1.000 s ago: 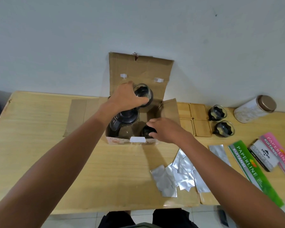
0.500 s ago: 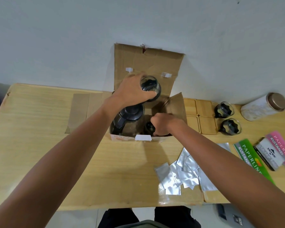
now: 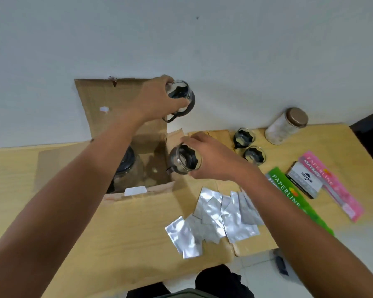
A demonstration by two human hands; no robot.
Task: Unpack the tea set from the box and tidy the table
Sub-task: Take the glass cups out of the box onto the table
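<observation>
An open cardboard box (image 3: 99,100) stands at the back of the wooden table (image 3: 15,181). My left hand (image 3: 157,100) holds a glass cup with a black holder (image 3: 182,97) up in the air above the box's right side. My right hand (image 3: 211,160) grips a second glass cup (image 3: 184,161) just above the box's right flap. A glass teapot with a black lid (image 3: 126,166) still sits inside the box, partly hidden by my left forearm. Two more glass cups (image 3: 243,136) (image 3: 254,155) stand on the table to the right.
Several silver foil sachets (image 3: 215,218) lie scattered near the front edge. A white jar with a brown lid (image 3: 285,125) stands by the wall. Green (image 3: 289,190) and pink (image 3: 329,181) Paperline packs and a black-white box (image 3: 305,179) lie at the right.
Both hands have lifted a cup each out of the box and moved them up and right. The camera view has swung left and tilted.
</observation>
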